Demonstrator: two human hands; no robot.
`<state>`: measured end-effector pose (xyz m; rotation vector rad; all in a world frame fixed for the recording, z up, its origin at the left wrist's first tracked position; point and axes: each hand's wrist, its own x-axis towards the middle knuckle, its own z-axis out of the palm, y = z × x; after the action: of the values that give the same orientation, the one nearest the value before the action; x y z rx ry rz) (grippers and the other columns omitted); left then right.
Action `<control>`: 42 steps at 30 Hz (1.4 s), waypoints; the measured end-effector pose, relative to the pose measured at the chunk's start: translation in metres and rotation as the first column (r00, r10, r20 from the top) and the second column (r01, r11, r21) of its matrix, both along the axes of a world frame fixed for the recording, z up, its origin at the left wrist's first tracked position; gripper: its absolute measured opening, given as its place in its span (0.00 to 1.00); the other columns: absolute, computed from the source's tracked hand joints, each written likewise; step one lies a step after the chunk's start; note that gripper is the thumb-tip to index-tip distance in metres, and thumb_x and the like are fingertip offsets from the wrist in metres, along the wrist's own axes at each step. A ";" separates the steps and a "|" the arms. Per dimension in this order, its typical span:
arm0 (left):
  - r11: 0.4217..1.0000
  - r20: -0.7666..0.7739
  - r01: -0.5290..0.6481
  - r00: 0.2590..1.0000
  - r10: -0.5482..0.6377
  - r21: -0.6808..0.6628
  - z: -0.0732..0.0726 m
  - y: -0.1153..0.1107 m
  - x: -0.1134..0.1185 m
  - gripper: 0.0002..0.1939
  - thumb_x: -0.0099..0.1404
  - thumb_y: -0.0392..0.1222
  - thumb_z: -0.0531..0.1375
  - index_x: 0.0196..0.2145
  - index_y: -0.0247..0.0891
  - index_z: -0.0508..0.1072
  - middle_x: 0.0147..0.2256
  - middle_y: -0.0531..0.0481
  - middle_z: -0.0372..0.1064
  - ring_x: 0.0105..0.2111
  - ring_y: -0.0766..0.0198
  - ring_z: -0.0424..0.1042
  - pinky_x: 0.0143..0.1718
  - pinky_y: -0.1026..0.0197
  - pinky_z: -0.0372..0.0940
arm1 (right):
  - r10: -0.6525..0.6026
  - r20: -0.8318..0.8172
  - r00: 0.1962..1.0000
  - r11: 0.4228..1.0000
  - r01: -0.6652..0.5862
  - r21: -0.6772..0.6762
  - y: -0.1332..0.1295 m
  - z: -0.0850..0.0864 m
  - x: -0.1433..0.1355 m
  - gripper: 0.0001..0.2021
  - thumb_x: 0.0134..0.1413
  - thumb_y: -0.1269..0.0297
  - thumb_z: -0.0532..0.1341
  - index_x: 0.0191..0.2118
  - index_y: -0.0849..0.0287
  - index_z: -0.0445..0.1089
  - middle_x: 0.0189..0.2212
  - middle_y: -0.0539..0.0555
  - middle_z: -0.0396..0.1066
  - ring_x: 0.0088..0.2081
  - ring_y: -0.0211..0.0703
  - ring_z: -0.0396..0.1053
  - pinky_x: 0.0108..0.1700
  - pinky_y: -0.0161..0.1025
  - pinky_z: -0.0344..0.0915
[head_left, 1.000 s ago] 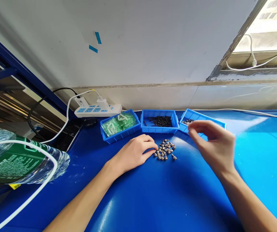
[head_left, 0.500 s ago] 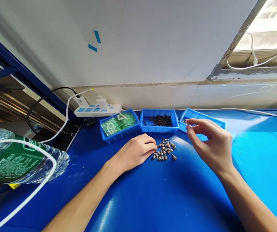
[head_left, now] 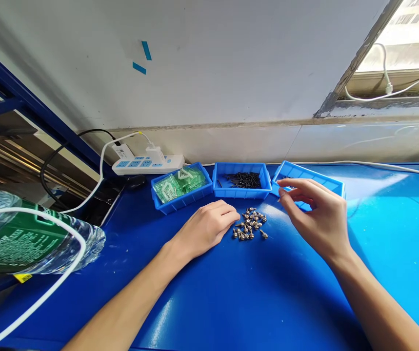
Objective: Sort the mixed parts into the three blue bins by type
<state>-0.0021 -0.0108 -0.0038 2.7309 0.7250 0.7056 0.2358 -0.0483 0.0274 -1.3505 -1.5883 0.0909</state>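
A small pile of silver metal parts (head_left: 249,230) lies on the blue table (head_left: 253,292). My left hand (head_left: 206,228) rests palm down just left of the pile, fingers curled together, fingertips at its edge. My right hand (head_left: 317,212) hovers to the right of the pile, in front of the right blue bin (head_left: 321,179), thumb and fingers loosely apart; I see nothing in it. Two more blue bins stand at the back: one with black screws (head_left: 241,181), one with green transparent bags (head_left: 180,187).
A white power strip (head_left: 147,165) with plugged cables lies against the wall at back left. A lying water bottle (head_left: 29,241) with a green label and a white cable loop fill the near left. A white cable runs along the back edge at right.
My right hand has drawn back from above the right bin's corner, lower and a little nearer to me. My left hand stays by the pile.
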 end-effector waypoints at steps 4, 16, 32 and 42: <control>0.996 0.019 -0.061 0.998 0.062 -0.065 0.000 -0.001 0.001 0.11 0.72 0.28 0.59 0.47 0.35 0.78 0.41 0.45 0.77 0.41 0.58 0.78 0.43 0.59 0.73 | 0.006 -0.012 1.000 1.000 -0.006 -0.008 0.000 -0.002 -0.001 0.05 0.60 0.66 0.64 0.38 0.56 0.79 0.36 0.55 0.81 0.28 0.43 0.78 0.33 0.43 0.77; 0.967 0.294 -0.178 0.929 0.226 -0.182 0.009 -0.001 0.005 0.08 0.70 0.30 0.64 0.42 0.37 0.82 0.39 0.47 0.83 0.39 0.59 0.81 0.45 0.59 0.75 | 0.038 0.015 0.999 0.999 -0.038 -0.009 -0.002 -0.003 -0.004 0.05 0.60 0.67 0.64 0.39 0.57 0.79 0.35 0.55 0.80 0.27 0.42 0.77 0.32 0.40 0.76; 0.663 0.460 0.031 0.744 0.484 -0.748 0.011 -0.004 0.015 0.08 0.61 0.40 0.68 0.38 0.37 0.84 0.38 0.47 0.84 0.39 0.54 0.85 0.45 0.58 0.80 | 0.297 -0.070 0.952 0.939 -0.304 -0.162 -0.008 -0.005 -0.023 0.06 0.61 0.67 0.63 0.38 0.58 0.79 0.30 0.53 0.81 0.27 0.41 0.76 0.26 0.35 0.72; 0.604 0.463 0.091 0.735 0.496 -0.792 0.016 -0.007 0.015 0.15 0.64 0.37 0.67 0.49 0.36 0.75 0.37 0.47 0.84 0.40 0.55 0.85 0.45 0.57 0.79 | 0.337 -0.257 0.906 0.869 -0.404 -0.287 -0.007 -0.001 -0.025 0.07 0.58 0.62 0.66 0.39 0.58 0.79 0.28 0.53 0.81 0.25 0.41 0.76 0.28 0.37 0.76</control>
<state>0.0134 -0.0173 0.0119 1.4418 0.9060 1.0109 0.2107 -0.0552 0.0264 -1.2184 -1.6919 0.7425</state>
